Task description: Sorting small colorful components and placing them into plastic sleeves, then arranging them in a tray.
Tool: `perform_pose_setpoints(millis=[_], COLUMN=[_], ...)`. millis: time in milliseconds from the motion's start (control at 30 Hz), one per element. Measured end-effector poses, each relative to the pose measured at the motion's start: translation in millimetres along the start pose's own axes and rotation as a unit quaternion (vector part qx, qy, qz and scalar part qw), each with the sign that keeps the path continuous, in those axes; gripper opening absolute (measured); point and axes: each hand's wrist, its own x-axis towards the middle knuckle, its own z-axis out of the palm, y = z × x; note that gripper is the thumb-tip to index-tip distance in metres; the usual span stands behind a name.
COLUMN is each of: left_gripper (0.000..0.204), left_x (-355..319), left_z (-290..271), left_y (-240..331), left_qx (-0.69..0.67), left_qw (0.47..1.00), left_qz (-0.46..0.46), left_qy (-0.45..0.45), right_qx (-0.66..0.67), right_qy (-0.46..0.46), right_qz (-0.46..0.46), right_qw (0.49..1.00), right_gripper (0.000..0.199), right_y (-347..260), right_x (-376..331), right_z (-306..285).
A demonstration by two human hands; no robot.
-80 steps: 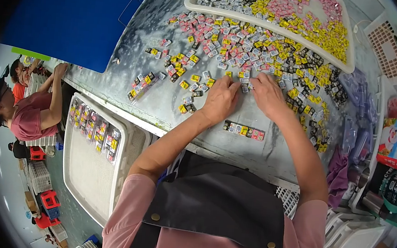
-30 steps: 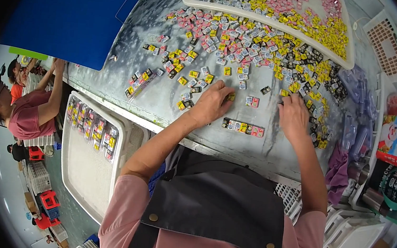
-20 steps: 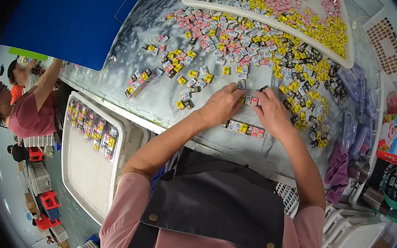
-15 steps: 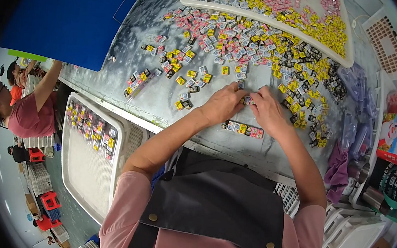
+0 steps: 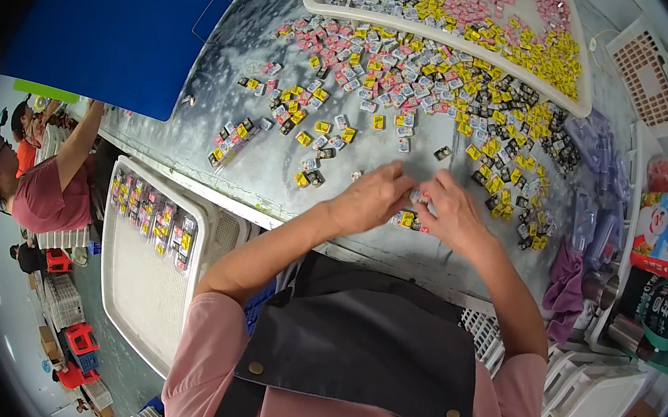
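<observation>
Over the table's near part, my left hand and my right hand are close together with bent fingers. Both pinch a short group of small printed blocks, pink and white, between their fingertips; the fingers cover part of it. Just beneath lies a row of similar blocks, partly hidden by my hands. One black-and-white block rests beyond my right fingertips. Farther off, loose blocks in pink, yellow, white and black spread over the grey tabletop.
A white tray of loose blocks stands at the back. Clear plastic cases and a purple cloth lie at right. One filled clear case is at left, near a white mesh tray with filled cases. A co-worker stands far left.
My hands have drawn slightly nearer to me with the small blocks, now above the row and covering part of it. A black-and-white block beyond my right hand has come into sight.
</observation>
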Motion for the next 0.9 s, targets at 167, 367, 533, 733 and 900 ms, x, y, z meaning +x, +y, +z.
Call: perform_pose_setpoints(millis=[167, 367, 533, 733, 900], left_gripper=[0.026, 0.025, 0.027, 0.034, 0.044], left_x=[-15, -22, -27, -40, -47], left_z=[15, 19, 22, 29, 32], left_y=[3, 3, 1, 6, 14], left_qx=[-0.016, -0.011, 0.001, 0.139, 0.197], left_qw=[1.0, 1.0, 0.999, 0.985, 0.976], left_qz=[-0.025, -0.013, -0.021, 0.077, 0.07], left_qy=[-0.009, 0.02, 0.044, 0.064, 0.061], right_qx=[-0.004, 0.005, -0.066, -0.145, -0.174], right_qy=[0.006, 0.067, 0.133, 0.085, 0.021], right_qz=[-0.004, -0.046, -0.124, -0.089, -0.043], right_qw=[1.0, 0.997, 0.981, 0.982, 0.984], right_gripper=[0.022, 0.022, 0.025, 0.063, 0.084], right_y=[1, 3, 10, 2, -4], right_x=[-13, -20, -36, -62, -65], right_z=[19, 24, 37, 41, 40])
